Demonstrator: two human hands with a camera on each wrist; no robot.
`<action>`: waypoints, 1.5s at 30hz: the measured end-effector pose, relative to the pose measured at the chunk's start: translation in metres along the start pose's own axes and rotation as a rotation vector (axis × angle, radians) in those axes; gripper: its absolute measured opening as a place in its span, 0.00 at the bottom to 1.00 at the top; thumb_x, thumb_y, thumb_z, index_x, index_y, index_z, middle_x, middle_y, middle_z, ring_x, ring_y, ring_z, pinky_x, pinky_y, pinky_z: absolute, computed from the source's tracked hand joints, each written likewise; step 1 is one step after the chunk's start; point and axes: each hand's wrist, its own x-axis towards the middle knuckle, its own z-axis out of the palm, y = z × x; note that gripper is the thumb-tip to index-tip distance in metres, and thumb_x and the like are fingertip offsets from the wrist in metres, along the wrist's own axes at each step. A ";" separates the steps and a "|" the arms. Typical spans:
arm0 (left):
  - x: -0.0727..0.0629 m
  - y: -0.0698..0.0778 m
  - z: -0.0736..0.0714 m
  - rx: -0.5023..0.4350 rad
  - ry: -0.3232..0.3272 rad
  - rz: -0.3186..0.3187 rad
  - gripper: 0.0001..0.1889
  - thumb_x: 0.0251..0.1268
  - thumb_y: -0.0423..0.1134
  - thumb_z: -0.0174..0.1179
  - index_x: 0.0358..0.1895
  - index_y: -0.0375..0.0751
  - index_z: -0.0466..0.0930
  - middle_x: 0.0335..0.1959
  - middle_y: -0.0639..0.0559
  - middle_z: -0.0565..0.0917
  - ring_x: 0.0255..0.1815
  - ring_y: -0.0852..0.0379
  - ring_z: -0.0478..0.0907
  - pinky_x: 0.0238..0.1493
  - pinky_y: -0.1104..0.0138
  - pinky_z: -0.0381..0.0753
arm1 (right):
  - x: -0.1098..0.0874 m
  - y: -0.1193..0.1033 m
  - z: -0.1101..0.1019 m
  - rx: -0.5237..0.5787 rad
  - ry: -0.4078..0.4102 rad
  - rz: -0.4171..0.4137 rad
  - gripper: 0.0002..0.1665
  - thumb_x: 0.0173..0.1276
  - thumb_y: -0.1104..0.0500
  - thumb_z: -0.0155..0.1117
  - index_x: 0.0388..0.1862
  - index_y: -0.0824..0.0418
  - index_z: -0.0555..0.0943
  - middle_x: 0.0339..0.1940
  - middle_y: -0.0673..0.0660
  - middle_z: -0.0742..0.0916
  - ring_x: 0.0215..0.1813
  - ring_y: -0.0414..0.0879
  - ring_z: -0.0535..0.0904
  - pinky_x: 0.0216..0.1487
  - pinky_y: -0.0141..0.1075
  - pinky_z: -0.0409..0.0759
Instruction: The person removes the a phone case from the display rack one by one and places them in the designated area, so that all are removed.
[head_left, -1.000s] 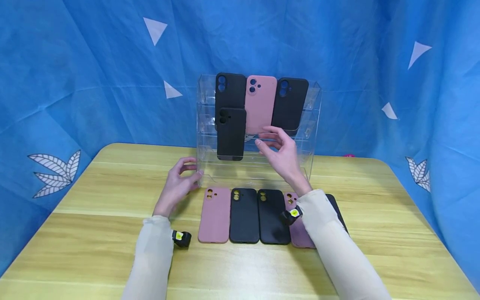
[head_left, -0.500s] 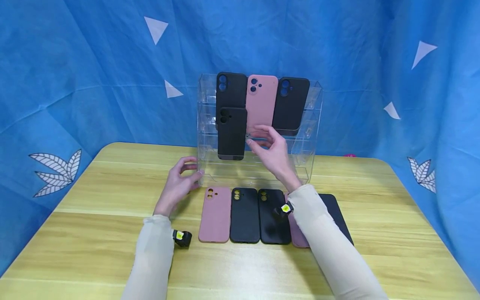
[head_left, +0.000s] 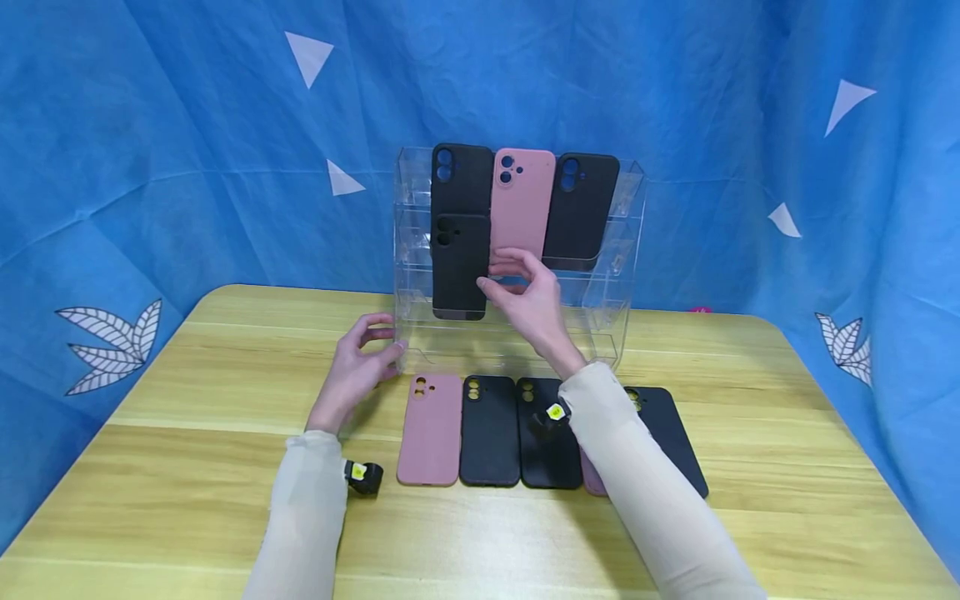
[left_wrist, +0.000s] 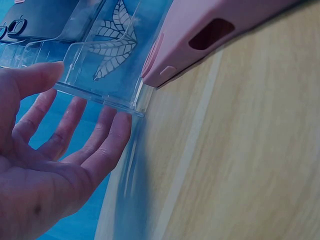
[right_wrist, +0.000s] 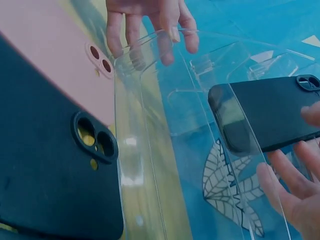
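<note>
A clear display stand point(head_left: 628, 250) stands on the table. My left hand point(head_left: 355, 367) holds its left side, with the thumb in front and the fingers behind in the left wrist view. One tier down at the left leans a black phone case point(head_left: 459, 271). My right hand point(head_left: 527, 304) touches that case's right edge with thumb and fingers, fairly straight. Above, a black phone case point(head_left: 465, 179), a pink phone case point(head_left: 522, 200) and another black phone case point(head_left: 581, 208) lean in the top tier. The right hand partly covers the pink one's lower end.
On the table point(head_left: 225, 383) before the stand lies a row: a pink case point(head_left: 429, 433), two black cases point(head_left: 490, 437), a pink case point(head_left: 591, 479) mostly under the right sleeve, and a black case point(head_left: 675, 433). A blue curtain point(head_left: 225, 208) hangs behind.
My right hand has moved left, from below the upper pink case to the lower black case, which has shifted slightly left. My left hand has stayed at the stand's side.
</note>
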 end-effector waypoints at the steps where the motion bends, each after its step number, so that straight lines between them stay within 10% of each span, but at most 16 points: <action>1: 0.000 0.000 0.000 -0.001 0.000 0.002 0.25 0.75 0.37 0.60 0.71 0.49 0.67 0.69 0.41 0.71 0.56 0.41 0.83 0.56 0.55 0.87 | 0.001 0.000 0.001 -0.003 0.009 -0.001 0.24 0.67 0.62 0.73 0.61 0.58 0.80 0.52 0.62 0.88 0.49 0.60 0.87 0.42 0.36 0.90; 22: 0.001 -0.001 0.000 0.003 0.005 0.003 0.25 0.75 0.38 0.60 0.71 0.49 0.67 0.68 0.41 0.71 0.58 0.40 0.82 0.55 0.56 0.87 | 0.004 0.005 0.007 0.050 0.070 0.027 0.22 0.66 0.68 0.72 0.59 0.62 0.82 0.47 0.68 0.87 0.40 0.64 0.86 0.35 0.32 0.88; 45: -0.001 0.000 0.000 0.009 0.003 -0.001 0.25 0.75 0.39 0.60 0.72 0.50 0.66 0.69 0.41 0.71 0.59 0.40 0.82 0.54 0.58 0.88 | 0.004 -0.004 0.002 0.048 0.078 -0.029 0.21 0.65 0.70 0.71 0.57 0.62 0.83 0.43 0.64 0.86 0.34 0.44 0.85 0.38 0.43 0.90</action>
